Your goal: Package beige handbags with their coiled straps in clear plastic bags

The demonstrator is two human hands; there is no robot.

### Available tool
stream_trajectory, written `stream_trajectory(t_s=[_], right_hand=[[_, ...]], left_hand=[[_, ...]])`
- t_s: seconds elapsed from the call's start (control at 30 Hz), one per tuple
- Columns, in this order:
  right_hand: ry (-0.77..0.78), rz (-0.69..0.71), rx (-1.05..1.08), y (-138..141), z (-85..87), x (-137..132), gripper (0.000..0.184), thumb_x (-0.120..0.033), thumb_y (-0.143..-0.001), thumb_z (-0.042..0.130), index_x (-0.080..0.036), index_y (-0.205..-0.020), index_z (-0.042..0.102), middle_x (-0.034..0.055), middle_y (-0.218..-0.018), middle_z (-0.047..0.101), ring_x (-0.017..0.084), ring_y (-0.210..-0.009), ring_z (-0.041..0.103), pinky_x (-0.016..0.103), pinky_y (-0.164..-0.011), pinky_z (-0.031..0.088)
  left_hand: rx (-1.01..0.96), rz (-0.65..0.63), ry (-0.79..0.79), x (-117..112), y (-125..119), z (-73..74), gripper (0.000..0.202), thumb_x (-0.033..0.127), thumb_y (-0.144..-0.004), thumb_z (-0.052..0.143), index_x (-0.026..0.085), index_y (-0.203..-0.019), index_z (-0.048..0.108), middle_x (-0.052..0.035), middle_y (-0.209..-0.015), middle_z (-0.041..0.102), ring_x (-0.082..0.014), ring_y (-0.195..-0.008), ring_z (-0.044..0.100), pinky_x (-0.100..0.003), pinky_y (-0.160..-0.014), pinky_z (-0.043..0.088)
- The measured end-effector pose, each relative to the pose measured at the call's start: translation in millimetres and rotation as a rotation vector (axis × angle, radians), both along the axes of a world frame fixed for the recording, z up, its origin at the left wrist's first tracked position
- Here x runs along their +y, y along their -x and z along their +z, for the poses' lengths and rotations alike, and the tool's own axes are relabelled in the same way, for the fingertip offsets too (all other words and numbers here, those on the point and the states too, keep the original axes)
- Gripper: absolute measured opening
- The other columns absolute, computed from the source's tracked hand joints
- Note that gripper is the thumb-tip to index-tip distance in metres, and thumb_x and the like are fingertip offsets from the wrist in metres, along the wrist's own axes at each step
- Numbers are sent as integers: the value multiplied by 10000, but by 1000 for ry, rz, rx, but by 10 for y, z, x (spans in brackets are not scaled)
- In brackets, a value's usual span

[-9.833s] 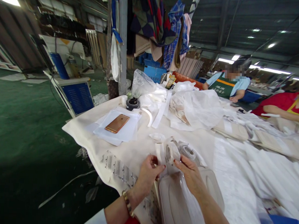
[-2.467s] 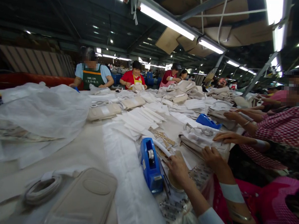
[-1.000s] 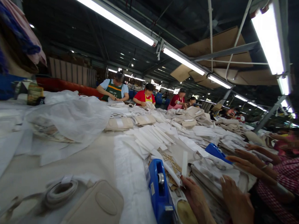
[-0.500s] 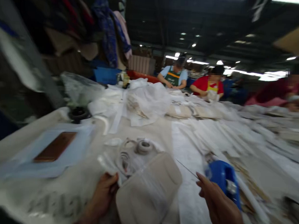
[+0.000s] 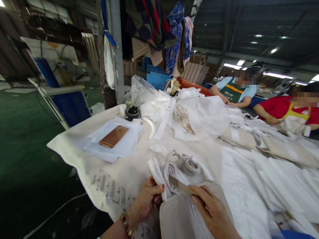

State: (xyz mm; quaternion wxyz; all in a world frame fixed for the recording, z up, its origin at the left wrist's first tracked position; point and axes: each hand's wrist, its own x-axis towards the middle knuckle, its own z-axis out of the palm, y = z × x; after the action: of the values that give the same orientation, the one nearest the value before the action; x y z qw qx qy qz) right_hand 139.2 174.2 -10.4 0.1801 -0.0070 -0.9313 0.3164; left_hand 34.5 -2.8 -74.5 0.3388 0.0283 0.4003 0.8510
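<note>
My left hand (image 5: 147, 200) is closed on the folded edge of a white strap bundle (image 5: 157, 173) at the near edge of the table. My right hand (image 5: 210, 210) pinches a short strip of clear tape (image 5: 180, 185) and holds it across the top of a beige pouch in a clear plastic bag (image 5: 183, 221). A coiled white strap (image 5: 191, 166) lies just beyond the pouch. A bead bracelet sits on my left wrist.
A gold phone (image 5: 114, 136) lies on white sheets at the left. A black tape roll (image 5: 132, 113) and plastic bags (image 5: 201, 114) sit farther back. Two other people (image 5: 239, 90) work at the far side. Barcode labels (image 5: 110, 188) lie by the table's cloth-covered edge (image 5: 69, 154).
The view has swung from the blue tape dispenser on the right back to the pouch. My right hand now carries a strip of tape to the pouch; my left hand grips the strap bundle.
</note>
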Motion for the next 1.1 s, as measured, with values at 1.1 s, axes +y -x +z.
stream_trajectory(t_s=[1.1], right_hand=[[522, 74, -546, 832, 11, -112, 151, -261, -544, 519, -177, -617, 621, -22, -559, 583, 129, -540, 478, 259, -579, 400]], left_hand=[[17, 58, 50, 130, -98, 37, 428, 397, -439, 839, 110, -704, 665, 21, -506, 537, -41, -383, 321, -185, -351, 185]])
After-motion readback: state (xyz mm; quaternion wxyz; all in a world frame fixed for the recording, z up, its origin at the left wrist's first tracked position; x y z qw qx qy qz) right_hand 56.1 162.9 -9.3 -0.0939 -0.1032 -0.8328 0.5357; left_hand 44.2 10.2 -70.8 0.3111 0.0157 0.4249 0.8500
